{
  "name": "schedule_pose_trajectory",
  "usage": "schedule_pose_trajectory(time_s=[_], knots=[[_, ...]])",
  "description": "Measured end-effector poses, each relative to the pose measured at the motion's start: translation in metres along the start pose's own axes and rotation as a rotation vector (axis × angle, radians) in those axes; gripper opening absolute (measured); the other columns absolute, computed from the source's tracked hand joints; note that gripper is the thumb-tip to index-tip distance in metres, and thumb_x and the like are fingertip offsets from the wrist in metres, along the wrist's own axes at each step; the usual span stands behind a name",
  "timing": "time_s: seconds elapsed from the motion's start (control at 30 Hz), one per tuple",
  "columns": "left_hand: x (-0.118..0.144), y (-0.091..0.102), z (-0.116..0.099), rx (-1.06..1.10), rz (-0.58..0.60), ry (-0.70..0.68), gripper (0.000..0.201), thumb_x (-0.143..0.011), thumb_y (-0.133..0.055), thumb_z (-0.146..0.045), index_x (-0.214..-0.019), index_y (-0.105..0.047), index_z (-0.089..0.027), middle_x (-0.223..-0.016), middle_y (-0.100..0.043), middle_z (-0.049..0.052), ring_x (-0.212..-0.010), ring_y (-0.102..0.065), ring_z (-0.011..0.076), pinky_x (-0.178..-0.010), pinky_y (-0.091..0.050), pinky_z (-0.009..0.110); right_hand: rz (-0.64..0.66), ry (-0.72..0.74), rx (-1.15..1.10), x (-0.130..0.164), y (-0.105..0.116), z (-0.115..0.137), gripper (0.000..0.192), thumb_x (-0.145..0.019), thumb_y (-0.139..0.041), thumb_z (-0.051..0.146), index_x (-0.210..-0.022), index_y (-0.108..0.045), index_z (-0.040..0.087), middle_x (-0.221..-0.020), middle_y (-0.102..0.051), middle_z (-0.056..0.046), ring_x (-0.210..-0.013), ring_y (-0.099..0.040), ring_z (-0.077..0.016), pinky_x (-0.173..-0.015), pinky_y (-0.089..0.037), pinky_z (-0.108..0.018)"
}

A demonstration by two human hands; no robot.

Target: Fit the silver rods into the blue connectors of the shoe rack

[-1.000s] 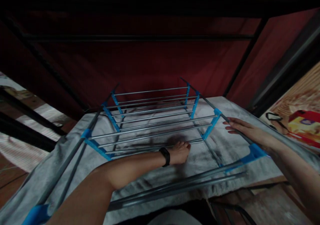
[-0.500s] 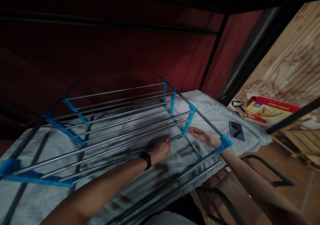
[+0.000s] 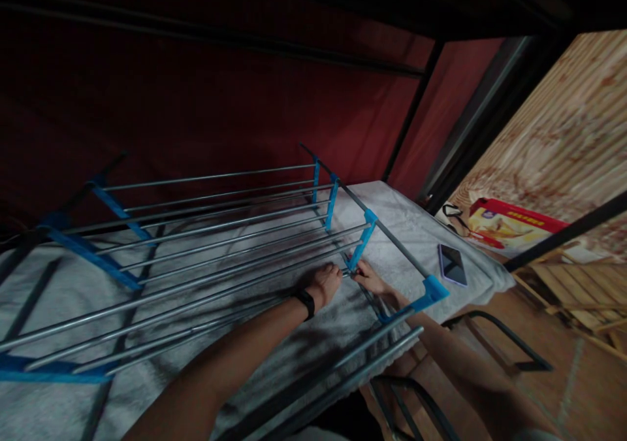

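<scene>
A rack of thin metal tubes (image 3: 235,221) joined by blue plastic brackets lies on its side on a grey cloth. My left hand (image 3: 327,285), with a black band at the wrist, is closed around a metal tube close to its right end. Facing it, my right hand (image 3: 373,280) has its fingers pinched at the lower end of a blue bracket (image 3: 362,242), where the tube's end meets it. That joint is partly covered by my fingers. My right forearm passes under the corner bracket (image 3: 434,292).
A phone (image 3: 452,264) lies on the cloth (image 3: 392,215) at the right. Beyond it is a red and yellow box (image 3: 514,222). Loose tubes (image 3: 362,362) run along the near edge. Black metal frame legs (image 3: 509,340) and wooden slats (image 3: 582,284) stand below right.
My right hand has moved left from open beside the bracket to pinching at its lower end. My left hand has slid right, towards the bracket. The view has shifted slightly.
</scene>
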State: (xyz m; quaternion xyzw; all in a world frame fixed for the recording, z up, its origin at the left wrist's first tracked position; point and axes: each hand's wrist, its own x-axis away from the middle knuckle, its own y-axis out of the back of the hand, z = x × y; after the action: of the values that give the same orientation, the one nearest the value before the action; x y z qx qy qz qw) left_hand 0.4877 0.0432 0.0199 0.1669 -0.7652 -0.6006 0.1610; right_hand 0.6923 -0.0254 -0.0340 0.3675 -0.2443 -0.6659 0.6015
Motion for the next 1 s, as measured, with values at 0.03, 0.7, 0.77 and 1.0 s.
schedule_pose_trajectory(time_s=[0.03, 0.7, 0.77, 1.0], knots=[[-0.003, -0.001, -0.002, 0.001, -0.001, -0.001, 0.033, -0.082, -0.049, -0.003, -0.111, -0.063, -0.013, -0.118, -0.063, 0.019, -0.112, -0.057, 0.0291, -0.097, -0.047, 0.042, -0.003, -0.015, -0.041, 0.000, -0.001, 0.000, 0.030, -0.083, -0.045, 0.022, -0.111, -0.054, 0.023, -0.100, -0.056, -0.002, -0.092, -0.056, -0.0195, -0.084, -0.052, -0.035], [-0.023, 0.034, -0.004, 0.418, -0.197, 0.116, 0.034, -0.096, -0.046, -0.024, -0.126, -0.062, -0.021, -0.115, -0.072, 0.009, -0.103, -0.067, 0.0242, -0.094, -0.050, 0.036, -0.083, -0.078, -0.132, 0.001, -0.015, -0.004, 0.025, -0.081, -0.053, 0.029, -0.105, -0.056, 0.023, -0.093, -0.052, -0.002, -0.088, -0.050, -0.0221, -0.085, -0.048, -0.039], [-0.023, 0.040, -0.006, 0.484, -0.217, 0.113, 0.034, -0.096, -0.048, -0.026, -0.126, -0.064, -0.022, -0.114, -0.073, 0.008, -0.104, -0.067, 0.0245, -0.095, -0.050, 0.036, -0.100, -0.079, -0.154, 0.001, -0.017, -0.005, 0.028, -0.081, -0.054, 0.029, -0.108, -0.055, 0.023, -0.094, -0.052, -0.003, -0.089, -0.051, -0.0222, -0.085, -0.047, -0.039], [-0.025, 0.043, -0.008, 0.510, -0.209, 0.145, 0.033, -0.095, -0.050, -0.025, -0.123, -0.067, -0.021, -0.114, -0.073, 0.009, -0.107, -0.066, 0.0268, -0.099, -0.049, 0.040, -0.094, -0.088, -0.191, -0.001, -0.011, 0.000, 0.028, -0.083, -0.055, 0.034, -0.109, -0.059, 0.024, -0.091, -0.054, -0.001, -0.085, -0.052, -0.0207, -0.082, -0.049, -0.038]])
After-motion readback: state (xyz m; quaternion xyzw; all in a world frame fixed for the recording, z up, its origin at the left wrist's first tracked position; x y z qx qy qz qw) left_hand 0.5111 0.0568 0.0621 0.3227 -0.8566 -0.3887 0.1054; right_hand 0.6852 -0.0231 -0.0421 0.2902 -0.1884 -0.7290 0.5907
